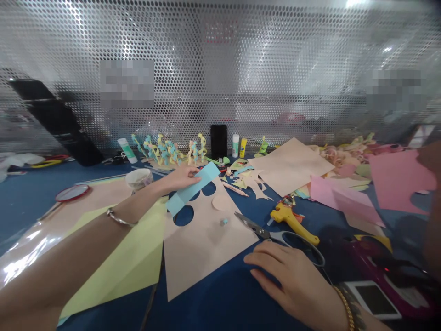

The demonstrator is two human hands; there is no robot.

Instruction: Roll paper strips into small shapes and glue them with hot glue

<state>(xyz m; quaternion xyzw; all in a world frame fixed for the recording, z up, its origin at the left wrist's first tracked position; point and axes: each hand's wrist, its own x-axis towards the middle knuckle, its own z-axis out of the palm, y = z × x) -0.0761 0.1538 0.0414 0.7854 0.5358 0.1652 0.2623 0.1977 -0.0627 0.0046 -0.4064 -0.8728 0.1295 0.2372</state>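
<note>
My left hand [181, 178] is closed on a light-blue paper strip [184, 195], with the thumb and fingers at its upper left edge. The strip slants over a beige sheet [206, 262] with round holes cut in it. On that sheet lie a beige paper disc [221, 202] and a tiny blue scrap [224, 221]. My right hand [287, 276] rests palm down on the blue table, fingers apart and holding nothing. Just beyond its fingers are scissors [257, 227], their blades slightly over the sheet's edge. Whether the hand touches the scissors' handle, I cannot tell.
Behind stand curly paper figures [168, 151], a phone [218, 141] and glue sticks [235, 145]. A yellow glue gun [292, 220] and pink paper [344, 197] lie right. Yellow paper [138, 257], a white bowl [138, 178] and a magnifying glass [72, 193] are left.
</note>
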